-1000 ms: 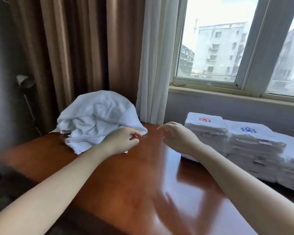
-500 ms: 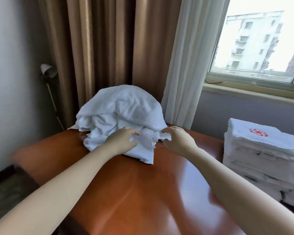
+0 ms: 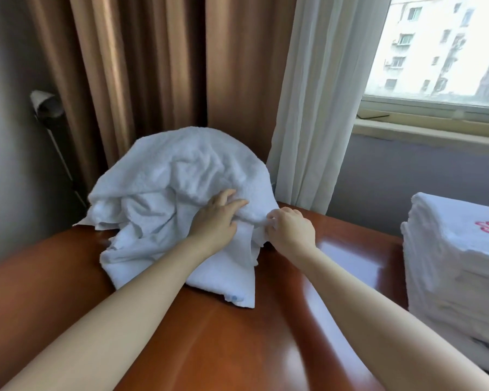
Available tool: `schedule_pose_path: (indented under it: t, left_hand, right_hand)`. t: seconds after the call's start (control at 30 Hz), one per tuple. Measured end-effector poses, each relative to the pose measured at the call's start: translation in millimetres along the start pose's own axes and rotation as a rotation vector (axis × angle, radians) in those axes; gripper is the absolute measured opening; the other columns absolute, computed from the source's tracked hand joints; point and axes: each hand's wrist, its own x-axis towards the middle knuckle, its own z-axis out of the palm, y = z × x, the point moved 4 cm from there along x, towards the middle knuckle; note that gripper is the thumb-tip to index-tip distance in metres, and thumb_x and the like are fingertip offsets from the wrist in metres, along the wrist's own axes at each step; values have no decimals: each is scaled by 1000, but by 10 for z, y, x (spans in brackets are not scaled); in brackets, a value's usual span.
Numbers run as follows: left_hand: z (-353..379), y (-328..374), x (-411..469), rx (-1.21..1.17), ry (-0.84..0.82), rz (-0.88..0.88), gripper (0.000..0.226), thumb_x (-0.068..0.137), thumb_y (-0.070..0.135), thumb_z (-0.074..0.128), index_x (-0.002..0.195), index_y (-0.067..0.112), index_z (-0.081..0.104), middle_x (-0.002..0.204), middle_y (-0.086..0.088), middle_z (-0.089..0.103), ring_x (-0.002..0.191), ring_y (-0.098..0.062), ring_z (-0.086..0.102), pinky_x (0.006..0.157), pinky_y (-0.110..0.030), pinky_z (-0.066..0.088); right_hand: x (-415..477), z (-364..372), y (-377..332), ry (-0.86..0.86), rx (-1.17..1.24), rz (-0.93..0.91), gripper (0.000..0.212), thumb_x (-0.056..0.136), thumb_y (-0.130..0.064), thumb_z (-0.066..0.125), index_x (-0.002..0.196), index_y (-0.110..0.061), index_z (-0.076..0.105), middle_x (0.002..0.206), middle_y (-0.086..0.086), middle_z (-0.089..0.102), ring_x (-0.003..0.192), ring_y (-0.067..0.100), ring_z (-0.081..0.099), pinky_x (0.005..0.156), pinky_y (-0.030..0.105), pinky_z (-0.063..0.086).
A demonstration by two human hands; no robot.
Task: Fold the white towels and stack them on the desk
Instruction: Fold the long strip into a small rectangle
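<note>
Grabbing next towel. My left hand [image 3: 215, 221], fingers spread, presses the crumpled pile [image 3: 167, 179] right under them; right hand [image 3: 292, 232] pinches its fold. Next: pull one free, spread it nearer me on desk [image 3: 237, 348].

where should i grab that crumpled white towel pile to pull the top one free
Take the loose fold on the right flank of the crumpled heap of white terry towels, coming from the right, where the right hand pinches it now. That fold stands out from the bulk, so one layer can probably be pinched alone. The flat near corner is another free edge.
</note>
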Motion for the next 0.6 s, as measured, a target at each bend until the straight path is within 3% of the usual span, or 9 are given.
schedule_pose_path:
  t: [0.13, 0.27, 0.37, 0.53, 0.6]
  left_hand:
    - [39, -15, 38, 8, 37, -1, 46, 96, 13, 54, 138, 30, 52, 155, 3, 27, 141, -18, 28, 105, -36, 43]
    - [-83, 42, 27, -50, 117, 1, 33, 96, 17, 57, 128, 23, 59, 142, 2, 44, 129, -19, 43, 96, -35, 46]
    - [-384, 241, -24, -124, 290, 35, 15, 99, 18, 52, 110, 17, 61, 111, -1, 64, 100, -25, 59, 82, -36, 49]
    - [-1031, 681, -198, -131, 460, 122, 15, 102, 27, 47, 107, 20, 59, 91, 1, 68, 79, -23, 60, 63, -34, 42]
    - [-1255, 843, -316, -132, 480, 161, 17, 103, 31, 45, 106, 21, 58, 87, 5, 64, 77, -21, 58, 61, -34, 39]
  right_hand:
    - [44, -24, 34, 87, -3, -68, 21, 96, -21, 48, 112, -18, 62, 109, -1, 64, 106, 24, 54, 74, 34, 40]
    - [-50, -294, 6, 168, 613, 33, 11, 102, -23, 46, 109, -19, 53, 83, -6, 58, 76, 17, 54, 61, 30, 40]
    - [-124, -670, -63, 273, 873, 76, 5, 102, -21, 46, 102, -19, 51, 77, -6, 54, 65, 6, 49, 54, 15, 39]
    - [-381, -1348, -122, 350, 992, 88, 10, 103, -20, 42, 99, -18, 51, 75, -3, 51, 55, 0, 45, 47, 12, 37]
    - [-542, -1600, -143, 376, 960, 75, 9, 102, -21, 44, 99, -21, 52, 74, -6, 52, 56, 0, 47, 53, 18, 41]
